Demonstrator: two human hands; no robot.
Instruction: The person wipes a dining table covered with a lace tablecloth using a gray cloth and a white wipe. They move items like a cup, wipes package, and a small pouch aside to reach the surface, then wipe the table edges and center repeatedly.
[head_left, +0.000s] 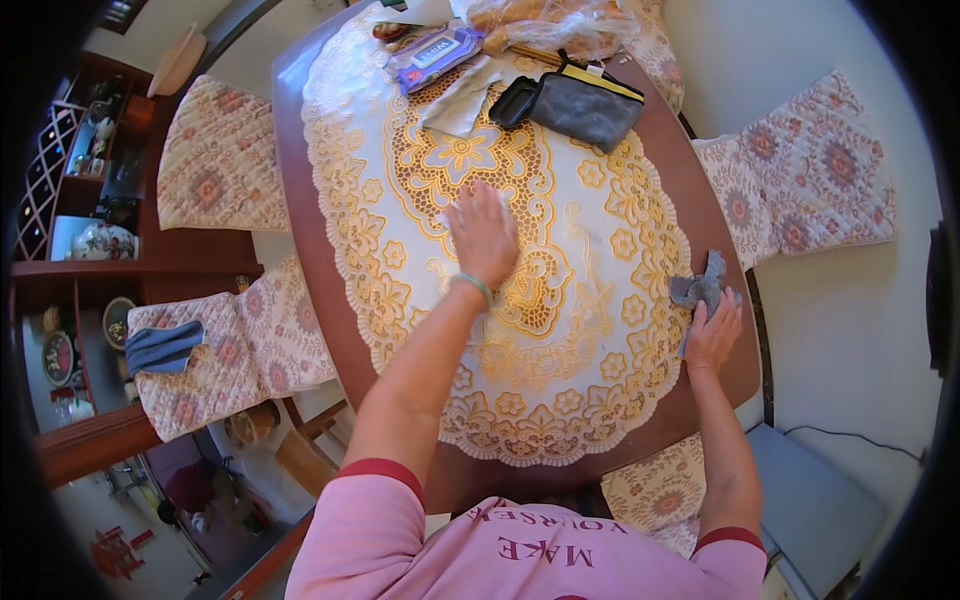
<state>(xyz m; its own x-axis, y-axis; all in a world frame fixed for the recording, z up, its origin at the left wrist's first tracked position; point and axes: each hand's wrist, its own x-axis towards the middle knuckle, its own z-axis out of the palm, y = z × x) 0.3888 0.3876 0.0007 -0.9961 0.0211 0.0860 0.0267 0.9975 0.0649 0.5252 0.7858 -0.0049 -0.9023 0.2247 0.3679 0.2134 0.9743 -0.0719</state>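
Observation:
My left hand (486, 236) lies palm down on the middle of a white and gold lace-patterned tablecloth (547, 375). Bits of a white wipe or cloth (447, 217) show at the edges of its slightly blurred fingers; most of that piece is hidden beneath the palm. Near the table's right edge, my right hand (714, 330) has its fingers on a crumpled grey cloth (703, 286). This cloth lies partly on the tablecloth's scalloped border and partly on the brown tabletop (720, 390).
Toward the far end lie a purple wipes pack (436, 56), a folded whitish cloth (461, 101), a grey pouch with yellow trim (585, 105), a black tray (514, 103) and a clear plastic bag (562, 30). Quilted chairs (221, 161) surround the table; one bears a blue cloth (163, 347).

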